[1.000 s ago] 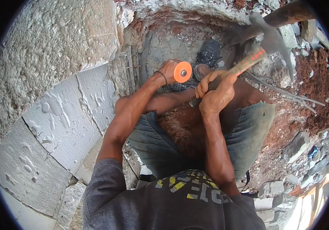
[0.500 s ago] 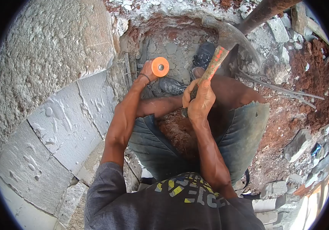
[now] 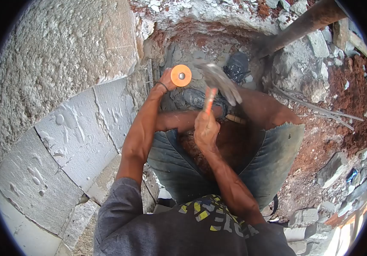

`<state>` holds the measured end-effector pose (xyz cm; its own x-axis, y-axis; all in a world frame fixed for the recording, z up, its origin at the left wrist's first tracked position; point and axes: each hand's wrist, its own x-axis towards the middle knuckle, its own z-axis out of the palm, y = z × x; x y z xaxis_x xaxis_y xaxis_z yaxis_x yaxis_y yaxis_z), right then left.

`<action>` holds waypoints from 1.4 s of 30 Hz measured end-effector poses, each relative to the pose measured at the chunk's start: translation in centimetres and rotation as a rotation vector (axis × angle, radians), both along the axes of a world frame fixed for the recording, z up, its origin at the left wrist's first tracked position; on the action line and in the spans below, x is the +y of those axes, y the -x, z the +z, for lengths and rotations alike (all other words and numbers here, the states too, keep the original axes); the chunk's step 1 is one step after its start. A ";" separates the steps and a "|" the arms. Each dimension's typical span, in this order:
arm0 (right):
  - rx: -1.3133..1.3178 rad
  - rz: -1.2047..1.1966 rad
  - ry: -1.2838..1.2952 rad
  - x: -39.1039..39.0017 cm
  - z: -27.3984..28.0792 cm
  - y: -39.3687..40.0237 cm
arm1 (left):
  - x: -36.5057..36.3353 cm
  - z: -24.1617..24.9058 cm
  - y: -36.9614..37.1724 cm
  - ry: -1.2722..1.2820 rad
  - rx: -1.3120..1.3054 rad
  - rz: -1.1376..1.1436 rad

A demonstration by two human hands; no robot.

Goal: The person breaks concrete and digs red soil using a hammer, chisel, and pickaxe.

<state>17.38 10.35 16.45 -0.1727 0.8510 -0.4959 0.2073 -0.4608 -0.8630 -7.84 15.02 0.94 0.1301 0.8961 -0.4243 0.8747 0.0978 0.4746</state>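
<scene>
Left hand (image 3: 166,82) grips orange-capped chisel (image 3: 181,75); right hand (image 3: 205,128) clenches steel claw hammer (image 3: 218,83)

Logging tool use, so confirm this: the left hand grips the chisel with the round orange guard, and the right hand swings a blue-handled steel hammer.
Not quite. The hammer in the right hand has an orange-red handle, not blue, as the head view shows. The left hand does grip the chisel with the round orange guard.

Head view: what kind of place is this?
Probably a building or demolition site: rough concrete wall, rubble on red earth, and a hammer and chisel in the hands.
</scene>
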 end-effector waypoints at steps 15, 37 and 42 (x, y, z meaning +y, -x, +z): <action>-0.283 0.348 0.224 0.3 -3.4 0.1 | 0.2 3.1 -0.5 0.037 -0.141 0.093; 0.359 -0.509 0.212 7.7 2.0 -3.5 | 6.1 2.0 -7.5 -0.480 -0.008 0.073; 0.407 -0.756 0.051 8.5 3.3 -4.0 | 6.9 1.7 -6.5 -0.396 -0.008 0.129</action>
<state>21.37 18.82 19.70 0.2587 0.7878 -0.5590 -0.4918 -0.3907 -0.7782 -1.32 21.87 2.60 0.0081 0.9991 -0.0428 0.8637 0.0146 0.5038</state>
